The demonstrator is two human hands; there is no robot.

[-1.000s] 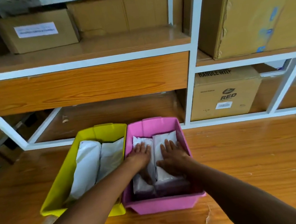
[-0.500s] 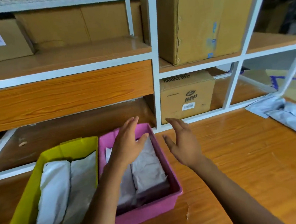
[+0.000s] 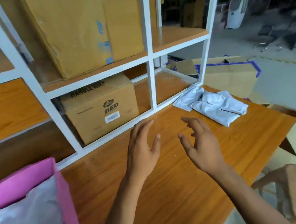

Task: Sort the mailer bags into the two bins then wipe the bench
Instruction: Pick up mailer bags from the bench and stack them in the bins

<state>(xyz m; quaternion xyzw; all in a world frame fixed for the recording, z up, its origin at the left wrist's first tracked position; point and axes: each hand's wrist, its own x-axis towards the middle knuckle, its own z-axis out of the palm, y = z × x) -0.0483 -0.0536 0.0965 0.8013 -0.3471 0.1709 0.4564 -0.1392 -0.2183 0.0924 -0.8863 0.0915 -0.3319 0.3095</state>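
Looking only partway through the sorting here, judging by the layout. Seeing one pale mailer bag [image 3: 27, 222] lying inside the pink bin [image 3: 63, 188] at the lower left corner; not catching the second bin in view at all, so not guessing at its contents. Spotting a small pile of silvery mailer bags [image 3: 213, 107] waiting at the far right end of the surface [image 3: 169, 191], right at the foot of the white shelf frame [image 3: 152, 86], well apart from the pink bin. Holding the left hand [image 3: 141, 148] and right hand [image 3: 203, 150] side by side over the bare wood, both with fingers spread loose, gripping nothing, pointing toward that pile. Probably needing to grab those and bin them next. Wiping not started either, going by no cloth showing anywhere. Also noticing a closed cardboard box [image 3: 100, 109] marked RED sitting in the lower shelf cubby.
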